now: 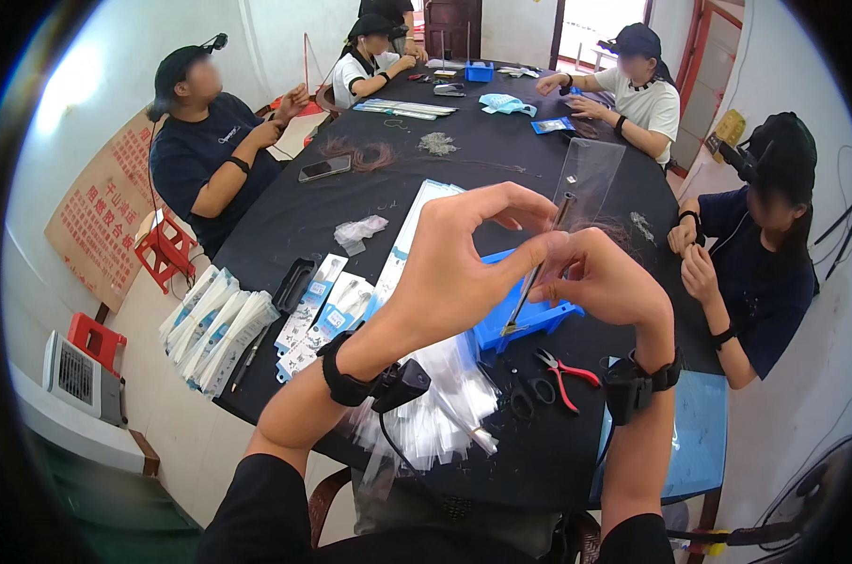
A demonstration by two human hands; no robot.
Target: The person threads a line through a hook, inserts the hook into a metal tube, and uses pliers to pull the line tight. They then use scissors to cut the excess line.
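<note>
A thin dark metal rod (529,289) slants up from beside a blue plastic tray (529,324), its top rising between my hands. My left hand (454,254) curves around the rod's upper part from the left, thumb and fingers bent toward its tip. Closed in a pinch, my right hand (614,273) is against the rod's right side, its fingertips meeting my left thumb. What the fingertips hold is too small to make out. Fine reddish-brown strands (618,231) show behind the right hand. Beyond them is a clear plastic sheet (591,174).
Red-handled pliers (567,378) and dark scissors (531,393) lie near me, beside clear plastic sleeves (435,399). Printed packets (224,329) are stacked at left. A phone (325,168) and small metal pieces (436,143) lie farther off. Several co-workers sit around the black table.
</note>
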